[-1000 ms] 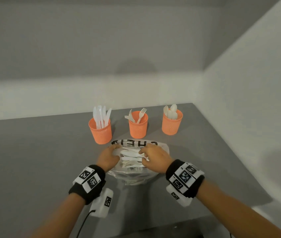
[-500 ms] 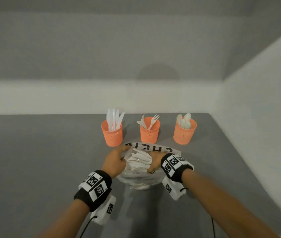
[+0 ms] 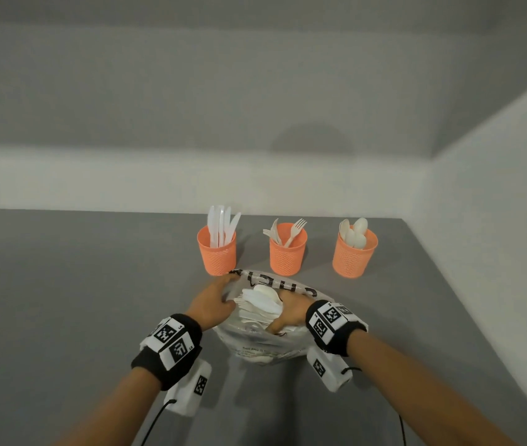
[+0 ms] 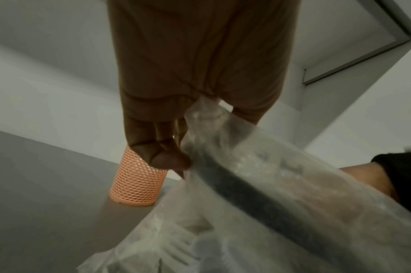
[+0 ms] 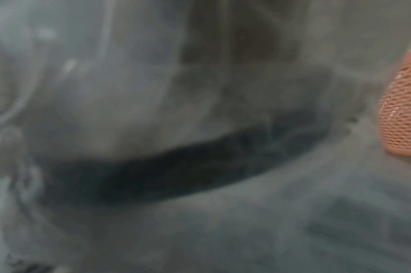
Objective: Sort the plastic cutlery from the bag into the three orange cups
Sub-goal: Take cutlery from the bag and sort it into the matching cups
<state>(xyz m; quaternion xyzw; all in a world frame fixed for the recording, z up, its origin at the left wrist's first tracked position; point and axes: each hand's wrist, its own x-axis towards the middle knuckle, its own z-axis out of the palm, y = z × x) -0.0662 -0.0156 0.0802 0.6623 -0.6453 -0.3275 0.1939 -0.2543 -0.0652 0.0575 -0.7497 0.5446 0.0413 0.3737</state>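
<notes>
While the thin clear plastic bag (image 3: pixel 265 347), lying just before the three orange cups (image 3: pixel 287 249), is held open at its rim by the left hand (image 3: pixel 212 304) in a pinch, white cutlery (image 3: pixel 260 300) is reached by the right hand (image 3: pixel 289 313); whether its fingers grasp anything cannot be told. Pieces are judged light, stiff and slippery, best taken by the handles.

Blurred bag plastic (image 5: pixel 153 110) beside orange cup (image 5: pixel 403 114).

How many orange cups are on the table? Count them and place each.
3, in a row behind the bag: left cup holds knives, middle cup forks, right cup spoons. None seems hidden.
</notes>
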